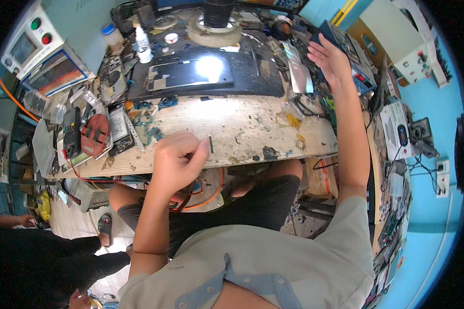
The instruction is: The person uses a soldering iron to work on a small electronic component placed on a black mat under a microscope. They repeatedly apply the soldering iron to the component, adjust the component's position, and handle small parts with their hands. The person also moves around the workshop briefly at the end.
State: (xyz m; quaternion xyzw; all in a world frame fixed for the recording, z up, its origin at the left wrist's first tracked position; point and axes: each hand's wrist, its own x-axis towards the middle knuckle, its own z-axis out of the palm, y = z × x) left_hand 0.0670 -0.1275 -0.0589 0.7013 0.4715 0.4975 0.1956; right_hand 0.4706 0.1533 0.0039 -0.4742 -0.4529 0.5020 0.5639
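My left hand (179, 157) is closed over the front edge of the wooden workbench (247, 123). A small dark strip (210, 144) sticks up beside its thumb; most of it is hidden, so its kind is unclear. Raised at the back right, my right hand (331, 57) has its fingers stretched out and holds nothing visible. It is nearest to a dark boxy device (335, 38) and a shiny phone-shaped panel (299, 69). A dark phone-shaped panel (191, 73) with a bright light reflection lies on the black mat (263, 77).
A red holder (95, 135), a black meter (71, 126) and opened phones crowd the left side. Behind the mat stand a white dropper bottle (142, 44) and a round lamp base (214, 33). Another person in dark clothes (41, 257) is at the lower left.
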